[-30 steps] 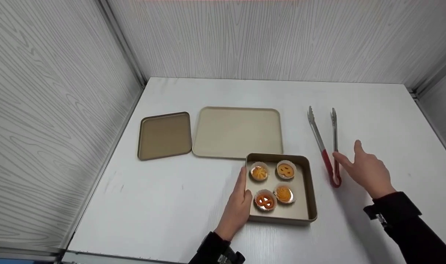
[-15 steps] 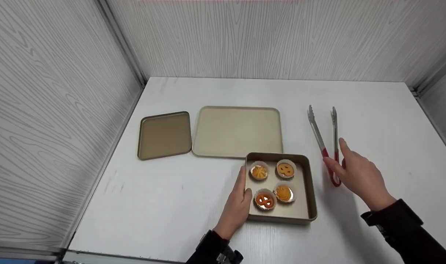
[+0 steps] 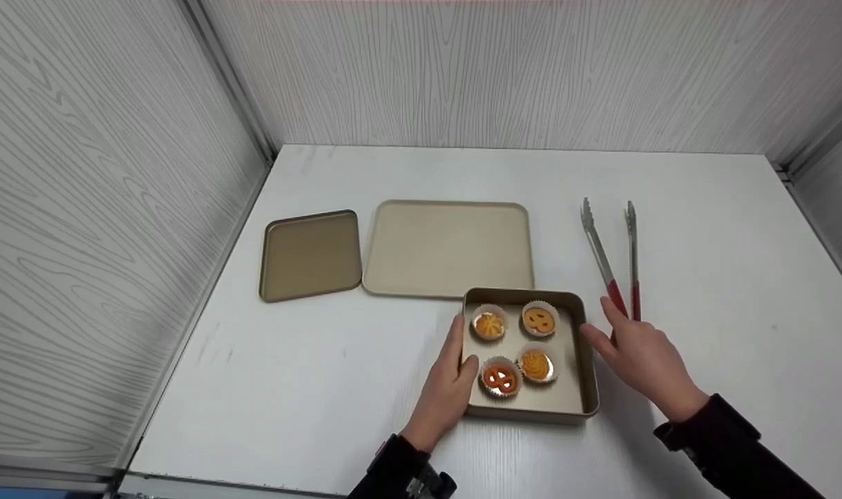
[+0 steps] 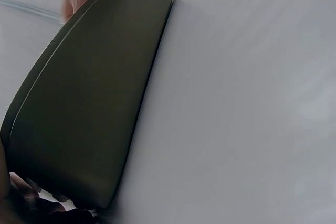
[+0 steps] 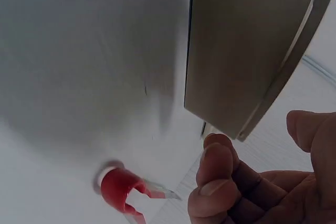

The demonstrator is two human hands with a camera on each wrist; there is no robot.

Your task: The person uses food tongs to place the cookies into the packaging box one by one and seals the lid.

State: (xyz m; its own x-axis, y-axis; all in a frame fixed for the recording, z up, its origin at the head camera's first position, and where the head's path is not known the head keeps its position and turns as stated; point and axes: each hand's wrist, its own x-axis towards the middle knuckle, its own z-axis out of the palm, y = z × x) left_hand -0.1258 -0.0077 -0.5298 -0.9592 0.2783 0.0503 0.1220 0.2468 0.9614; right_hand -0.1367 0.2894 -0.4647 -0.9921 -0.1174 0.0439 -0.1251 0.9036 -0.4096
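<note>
A square gold baking pan (image 3: 566,391) stands on the white table. Several cookies in white paper cups lie inside, among them a pretzel-shaped cookie (image 3: 500,380) and a swirled cookie (image 3: 536,365). My left hand (image 3: 438,395) grips the pan's left wall, thumb at the rim. My right hand (image 3: 646,360) is by the right wall, thumb and fingers apart, holding nothing. It partly hides the red handles of the metal tongs (image 3: 599,256). In the right wrist view, the fingers (image 5: 212,198) are close to the pan's corner, apparently not touching it.
A flat beige tray (image 3: 448,249) lies behind the pan. Left of it is a smaller brown square tray (image 3: 311,256), its corner against the beige one. Wood-grain panels (image 3: 448,76) enclose the table at the back and sides.
My right hand has moved left across the tong handles towards the pan's right wall. The left hand, the pan and the tongs have stayed in place.
</note>
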